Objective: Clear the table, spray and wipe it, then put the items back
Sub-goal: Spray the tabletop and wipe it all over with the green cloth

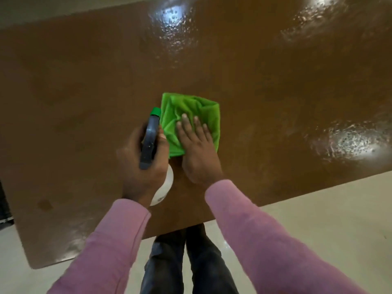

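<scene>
Brown and glossy, the counter (84, 92) takes up most of the view above a pale floor (318, 209), and no items stand on the part I can see. A person in pink sleeves stands at its near edge. Their right hand (197, 149) lies flat on a bunched green cloth (203, 109), fingers (196, 122) straight and close together, pressing it onto the wood not far in from that edge. Their left hand (137, 172) is curled round the neck of a spray bottle (150, 136), just beside the cloth's left border. The bottle is held tilted, green nozzle pointing away from the body and white base toward it. What matters for the wipe is where the wet lies: three beaded, shining patches sit well apart from the cloth, one straight ahead near the far side (174, 24), one at the far right (314, 20), and one off to the right at mid depth (356, 143). All are forward or rightward of the pressing hand, and that hand is the nearer one to each. My guess is that spraying is done and the cloth must be pushed outward and to the right, reaching well over the counter to gather those droplets. The bottle hand appears free merely to hold.
</scene>
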Demonstrator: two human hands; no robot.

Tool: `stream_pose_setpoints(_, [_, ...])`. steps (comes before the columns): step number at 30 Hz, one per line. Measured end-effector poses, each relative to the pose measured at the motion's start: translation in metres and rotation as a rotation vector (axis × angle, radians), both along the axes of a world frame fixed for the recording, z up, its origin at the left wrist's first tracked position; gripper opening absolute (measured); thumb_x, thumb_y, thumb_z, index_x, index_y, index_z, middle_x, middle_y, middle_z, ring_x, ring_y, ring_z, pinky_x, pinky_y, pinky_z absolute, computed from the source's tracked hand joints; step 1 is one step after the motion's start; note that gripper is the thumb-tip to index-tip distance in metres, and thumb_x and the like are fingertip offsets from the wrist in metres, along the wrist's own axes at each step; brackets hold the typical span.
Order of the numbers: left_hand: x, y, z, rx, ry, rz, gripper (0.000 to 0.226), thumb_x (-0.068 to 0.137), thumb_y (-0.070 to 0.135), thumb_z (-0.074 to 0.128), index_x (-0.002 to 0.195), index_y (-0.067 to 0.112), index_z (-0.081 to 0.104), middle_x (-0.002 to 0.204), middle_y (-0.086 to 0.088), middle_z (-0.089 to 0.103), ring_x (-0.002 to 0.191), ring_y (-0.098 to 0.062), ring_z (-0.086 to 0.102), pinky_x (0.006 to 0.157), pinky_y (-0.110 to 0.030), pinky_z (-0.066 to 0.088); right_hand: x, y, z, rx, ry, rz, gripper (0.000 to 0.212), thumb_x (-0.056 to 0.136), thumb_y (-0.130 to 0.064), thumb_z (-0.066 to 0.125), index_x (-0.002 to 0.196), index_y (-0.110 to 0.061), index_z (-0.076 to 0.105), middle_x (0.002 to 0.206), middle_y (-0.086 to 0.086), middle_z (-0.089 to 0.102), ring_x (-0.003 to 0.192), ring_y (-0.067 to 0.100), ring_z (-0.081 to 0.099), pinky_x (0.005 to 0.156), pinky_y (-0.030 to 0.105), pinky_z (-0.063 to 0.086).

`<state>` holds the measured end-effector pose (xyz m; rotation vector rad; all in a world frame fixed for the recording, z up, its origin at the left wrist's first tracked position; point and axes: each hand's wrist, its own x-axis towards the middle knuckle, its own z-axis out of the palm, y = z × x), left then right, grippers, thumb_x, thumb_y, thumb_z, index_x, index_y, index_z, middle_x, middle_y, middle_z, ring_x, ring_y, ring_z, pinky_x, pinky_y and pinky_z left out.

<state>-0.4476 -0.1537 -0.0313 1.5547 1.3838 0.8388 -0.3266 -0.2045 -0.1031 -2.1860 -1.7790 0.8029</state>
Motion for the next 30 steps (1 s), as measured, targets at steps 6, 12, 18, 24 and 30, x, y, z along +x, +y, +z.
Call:
stream_pose_setpoints(6, [-0.011,-0.028,0.001,0.033,0.059,-0.072,0.014,0.092,0.032,0.06,0.095,0.045,0.06,0.078,0.007,0.063,0.061,-0.016,0.061,0.051,-0.034,0.052,0.184,-0.062,0.003,-0.063,-0.224,-0.383,0.075,0.082,0.002,0.043,0.151,-0.006,0.015,0.16,0.013,0.005,0.147,0.035,0.001,0.119,0.044,0.002])
stream_pose_setpoints(12, [-0.007,-0.042,0.0,0.074,0.118,-0.078,0.007,0.092,0.035,0.058,0.099,0.034,0.06,0.082,0.009,0.063,0.065,-0.016,0.061,0.058,-0.031,0.053,0.113,-0.049,-0.007,-0.048,-0.177,-0.556,0.073,0.076,-0.01,0.04,0.148,-0.002,0.025,0.16,0.014,0.005,0.146,0.037,-0.003,0.119,0.047,0.0])
stream_pose_setpoints(18, [-0.009,-0.037,0.0,0.005,0.128,0.025,0.01,0.09,0.032,0.06,0.095,0.027,0.066,0.075,0.002,0.065,0.065,-0.028,0.062,0.055,-0.052,0.052,-0.002,-0.108,-0.002,0.016,0.001,0.068,0.082,0.073,-0.009,0.049,0.15,-0.019,0.024,0.158,0.0,0.021,0.134,0.032,0.038,0.109,0.048,0.028])
stream_pose_setpoints(24, [-0.007,-0.04,0.001,0.048,0.098,-0.076,0.01,0.093,0.027,0.059,0.093,0.037,0.06,0.073,0.005,0.061,0.062,-0.021,0.061,0.052,-0.047,0.052,0.183,-0.159,-0.002,-0.087,-0.205,-0.531,0.076,0.075,-0.004,0.036,0.149,-0.003,0.02,0.159,0.016,0.01,0.146,0.039,0.003,0.118,0.052,0.006])
stream_pose_setpoints(30, [-0.015,-0.042,0.007,0.03,0.074,-0.075,0.009,0.094,0.024,0.059,0.098,0.017,0.062,0.077,-0.009,0.063,0.064,-0.03,0.062,0.056,-0.051,0.054,0.034,-0.142,-0.006,-0.012,-0.091,-0.499,0.077,0.074,0.0,0.046,0.148,-0.007,0.027,0.159,0.008,0.007,0.147,0.034,-0.004,0.119,0.044,-0.003])
